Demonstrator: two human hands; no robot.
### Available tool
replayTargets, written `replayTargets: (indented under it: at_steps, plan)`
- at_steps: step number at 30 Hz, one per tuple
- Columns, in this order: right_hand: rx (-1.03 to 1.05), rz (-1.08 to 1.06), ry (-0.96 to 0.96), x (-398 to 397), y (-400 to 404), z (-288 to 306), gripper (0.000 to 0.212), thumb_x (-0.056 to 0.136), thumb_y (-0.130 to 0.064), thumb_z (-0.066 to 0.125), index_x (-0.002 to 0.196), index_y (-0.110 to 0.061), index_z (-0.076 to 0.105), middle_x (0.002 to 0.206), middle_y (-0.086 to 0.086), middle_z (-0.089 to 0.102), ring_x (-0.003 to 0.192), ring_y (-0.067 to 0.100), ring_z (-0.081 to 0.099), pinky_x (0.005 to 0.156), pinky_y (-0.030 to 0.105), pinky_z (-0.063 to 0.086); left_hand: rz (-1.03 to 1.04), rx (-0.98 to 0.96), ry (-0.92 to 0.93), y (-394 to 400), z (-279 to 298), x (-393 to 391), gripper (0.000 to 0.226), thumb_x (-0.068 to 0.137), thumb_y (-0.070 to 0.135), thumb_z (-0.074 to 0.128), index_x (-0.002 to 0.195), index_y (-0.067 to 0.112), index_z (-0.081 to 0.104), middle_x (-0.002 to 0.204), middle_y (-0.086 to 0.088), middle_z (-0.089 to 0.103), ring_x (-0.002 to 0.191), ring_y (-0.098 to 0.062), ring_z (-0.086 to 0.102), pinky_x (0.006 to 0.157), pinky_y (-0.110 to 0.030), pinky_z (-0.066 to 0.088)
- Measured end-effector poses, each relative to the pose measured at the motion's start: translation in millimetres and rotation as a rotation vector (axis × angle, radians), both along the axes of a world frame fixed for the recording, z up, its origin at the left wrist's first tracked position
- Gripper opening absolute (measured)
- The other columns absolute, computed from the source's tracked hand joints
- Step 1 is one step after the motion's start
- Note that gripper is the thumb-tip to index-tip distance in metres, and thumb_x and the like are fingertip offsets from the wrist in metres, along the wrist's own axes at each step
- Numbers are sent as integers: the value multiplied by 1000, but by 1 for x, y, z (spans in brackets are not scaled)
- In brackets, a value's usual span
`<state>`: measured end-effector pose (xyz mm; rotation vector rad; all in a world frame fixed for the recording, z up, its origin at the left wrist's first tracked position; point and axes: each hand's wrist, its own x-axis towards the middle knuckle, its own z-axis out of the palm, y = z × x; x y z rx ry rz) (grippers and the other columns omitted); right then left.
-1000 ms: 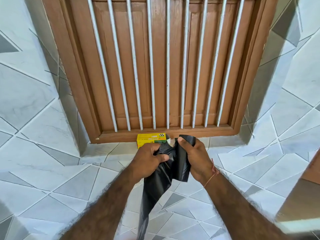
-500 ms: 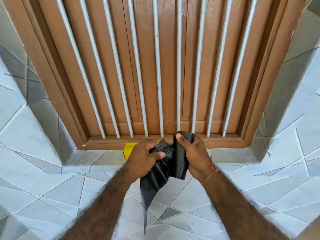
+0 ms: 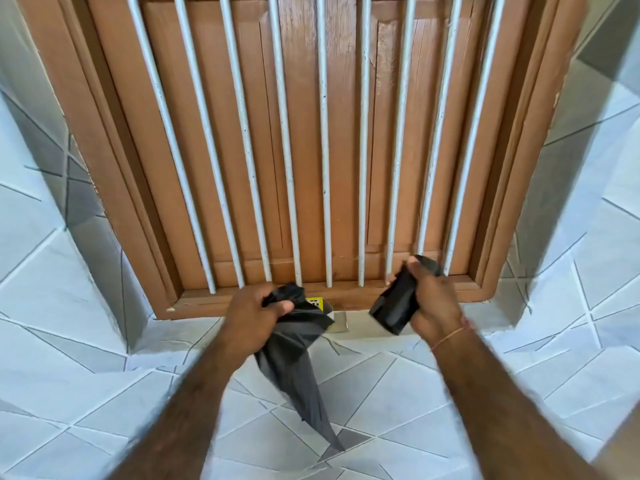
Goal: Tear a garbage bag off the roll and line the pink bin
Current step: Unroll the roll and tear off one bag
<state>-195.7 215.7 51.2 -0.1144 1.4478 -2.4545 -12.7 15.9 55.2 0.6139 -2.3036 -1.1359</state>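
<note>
Below window sill: left hand (image 3: 254,311) grips torn bag (image 3: 294,362), long axis vertical, tail pointing down; right hand (image 3: 433,303) clamps roll (image 3: 396,304), tilted.

— What are you wearing on your arms?

— Nothing at all. Both forearms are bare right up to the bottom edge of the view, with no sleeves or cuffs showing. They are hairy, more so along the outer edges.

— Any jewellery, a watch?

— Only a thin thread (image 3: 450,336) tied around my right wrist. It is reddish-orange, a single fine loop, with a small knot or bead at the outer side. My left wrist carries nothing.

— And your hands?

— My left hand (image 3: 254,311) and right hand (image 3: 433,299) are bare: no gloves and no rings that I can make out. The nails look short, though the picture is slightly blurred there.
</note>
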Motion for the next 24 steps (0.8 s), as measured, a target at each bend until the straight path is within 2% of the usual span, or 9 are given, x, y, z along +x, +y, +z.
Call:
replayTargets:
  at_steps: [3, 6, 8, 10, 12, 14, 17, 20, 24]
  plan:
    - [3, -114, 54, -36, 49, 7, 19, 86, -19, 67, 100, -12, 56, 84, 12, 62, 63, 21, 65, 60, 33, 56, 127, -77, -9, -56, -3, 50, 14, 83, 10, 69, 70, 16, 65, 69, -7, 66, 71, -25, 61, 67, -34, 43]
    - [52, -18, 114, -27, 40, 4, 24, 84, -21, 70, 101, -11, 58, 77, 10, 65, 68, 27, 65, 70, 42, 56, 2, -175, -191, -65, -7, 53, 24, 84, 24, 69, 64, 20, 56, 66, 2, 59, 71, -22, 60, 64, -32, 41]
    - [63, -27, 73, -11, 19, -1, 23, 82, -18, 72, 99, -8, 59, 73, 12, 65, 65, 29, 64, 66, 41, 56, -55, -364, -383, -53, -11, 38, 29, 81, 53, 60, 81, 24, 57, 84, 5, 65, 87, -22, 63, 73, -32, 46]
    - [85, -75, 35, -1, 1, -7, 27, 78, -13, 74, 100, -5, 60, 77, 16, 64, 67, 30, 63, 64, 41, 55, -11, -632, -511, -39, -14, 20, 42, 80, 66, 47, 106, 34, 55, 105, 3, 68, 100, -24, 63, 81, -35, 49]
    - [143, -73, 74, 7, -10, -11, 28, 75, -11, 77, 99, -6, 63, 84, 19, 64, 73, 30, 61, 69, 42, 54, -26, -811, -517, -23, -16, -2, 45, 85, 59, 46, 124, 37, 46, 119, 0, 64, 108, -27, 61, 85, -38, 49]
    - [232, -39, 160, 14, -15, -14, 28, 73, -13, 80, 96, -6, 67, 84, 16, 65, 76, 29, 61, 71, 37, 53, -121, -872, -473, -9, -17, -22, 49, 86, 52, 51, 133, 41, 39, 125, -1, 57, 110, -28, 60, 86, -38, 49]
    - [319, 28, 271, 21, -15, -11, 28, 74, -13, 79, 99, -6, 69, 86, 10, 67, 78, 24, 61, 71, 30, 49, -246, -889, -464, -2, -19, -48, 48, 82, 43, 56, 128, 47, 42, 124, 3, 56, 104, -27, 63, 83, -36, 50]
    - [330, 74, 337, 20, -11, -7, 19, 75, -7, 78, 91, -11, 68, 82, 6, 66, 76, 20, 61, 67, 24, 48, -310, -953, -555, -4, -21, -68, 49, 82, 41, 61, 128, 44, 44, 125, 1, 55, 104, -26, 61, 83, -37, 52]
    - [360, 105, 386, 12, -1, -6, 29, 72, -9, 80, 98, -7, 68, 85, 4, 67, 79, 17, 62, 64, 18, 47, -320, -962, -628, -11, -20, -80, 52, 80, 28, 68, 124, 41, 44, 123, -1, 55, 101, -27, 62, 82, -41, 55]
